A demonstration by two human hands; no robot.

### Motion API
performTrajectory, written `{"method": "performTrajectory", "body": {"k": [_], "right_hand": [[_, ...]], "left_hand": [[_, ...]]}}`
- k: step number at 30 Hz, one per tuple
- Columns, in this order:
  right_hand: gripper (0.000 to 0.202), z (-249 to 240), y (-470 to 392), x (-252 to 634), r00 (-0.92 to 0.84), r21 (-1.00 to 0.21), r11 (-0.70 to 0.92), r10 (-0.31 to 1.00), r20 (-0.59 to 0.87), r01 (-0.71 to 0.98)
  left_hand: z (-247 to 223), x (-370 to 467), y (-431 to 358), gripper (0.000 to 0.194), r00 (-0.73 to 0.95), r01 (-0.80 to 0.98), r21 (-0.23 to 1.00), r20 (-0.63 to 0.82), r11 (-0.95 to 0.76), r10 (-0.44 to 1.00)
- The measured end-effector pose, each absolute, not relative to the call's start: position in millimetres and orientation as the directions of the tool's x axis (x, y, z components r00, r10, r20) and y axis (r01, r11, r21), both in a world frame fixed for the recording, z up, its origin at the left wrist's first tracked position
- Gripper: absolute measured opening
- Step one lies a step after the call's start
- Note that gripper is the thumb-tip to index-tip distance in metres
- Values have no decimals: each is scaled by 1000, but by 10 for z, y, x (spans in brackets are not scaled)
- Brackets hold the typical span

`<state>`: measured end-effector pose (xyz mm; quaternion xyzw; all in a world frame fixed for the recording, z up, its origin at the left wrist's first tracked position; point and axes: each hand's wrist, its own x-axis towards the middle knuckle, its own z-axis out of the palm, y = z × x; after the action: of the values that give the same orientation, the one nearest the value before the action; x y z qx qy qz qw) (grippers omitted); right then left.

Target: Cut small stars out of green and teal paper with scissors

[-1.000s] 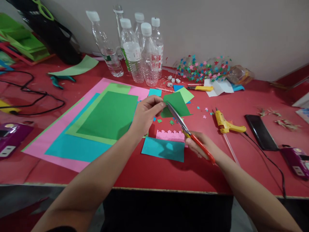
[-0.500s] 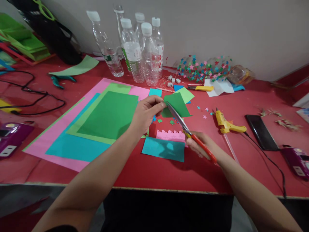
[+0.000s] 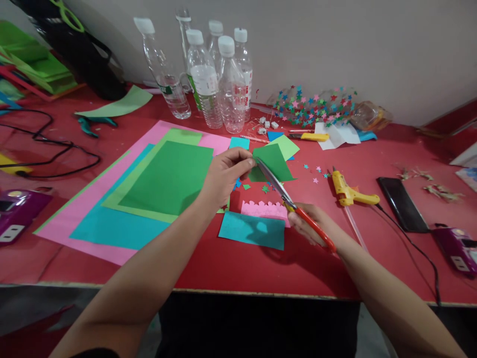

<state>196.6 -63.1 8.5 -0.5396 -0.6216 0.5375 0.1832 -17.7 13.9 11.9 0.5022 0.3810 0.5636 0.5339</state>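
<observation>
Through the head view I am watching the left hand (image 3: pixel 226 173) pinching the left edge of a small dark green paper (image 3: pixel 275 164) over the worktop (image 3: pixel 208 271). The right hand (image 3: pixel 321 216) is gripping the scissors (image 3: pixel 276 184) by the handles, and I am seeing the blades reaching the paper beside the left fingertips. A blue paper (image 3: pixel 236 229) and a pink strip (image 3: pixel 261 210) are lying nearer me, large coloured sheets (image 3: pixel 169 174) are lying leftward, and a yellow glue gun (image 3: pixel 348 195) is resting rightward, near a phone (image 3: pixel 403 205).
</observation>
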Motion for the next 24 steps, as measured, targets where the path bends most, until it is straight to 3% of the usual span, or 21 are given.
{"method": "performTrajectory", "body": {"k": [11, 24], "right_hand": [[46, 49, -627, 1960, -409, -897, -114, 861, -304, 428], [42, 93, -649, 1955, -334, -863, -166, 874, -353, 477]], "left_hand": [[122, -219, 144, 8, 129, -161, 975, 176, -155, 976], [121, -214, 151, 8, 131, -193, 972, 162, -135, 978]]}}
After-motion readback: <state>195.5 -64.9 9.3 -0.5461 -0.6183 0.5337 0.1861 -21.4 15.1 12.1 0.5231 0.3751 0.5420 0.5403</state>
